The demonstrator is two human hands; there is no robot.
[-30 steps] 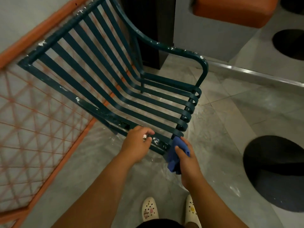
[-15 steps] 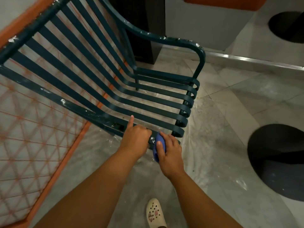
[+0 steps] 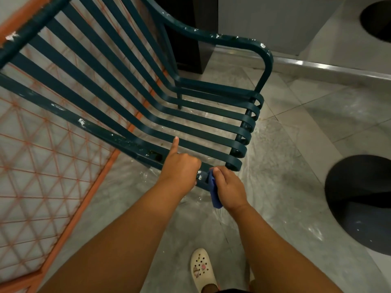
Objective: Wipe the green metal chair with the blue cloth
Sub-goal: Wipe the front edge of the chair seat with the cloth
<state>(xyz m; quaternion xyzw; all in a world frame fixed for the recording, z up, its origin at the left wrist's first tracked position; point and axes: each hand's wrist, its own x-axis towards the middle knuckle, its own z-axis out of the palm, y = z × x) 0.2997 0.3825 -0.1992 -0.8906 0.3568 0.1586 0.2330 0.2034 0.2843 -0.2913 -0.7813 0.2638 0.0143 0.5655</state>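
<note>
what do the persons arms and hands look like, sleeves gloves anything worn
Both forearms are bare right up to the frame edge, with no sleeves in view. The left hand and right hand wear no gloves, and no rings, watch or bracelets are visible.

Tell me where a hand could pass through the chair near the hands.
The gaps between the green metal chair's seat slats beyond the left hand show bare floor. It is crowded at the near rail, where both hands and the blue cloth meet.
</note>
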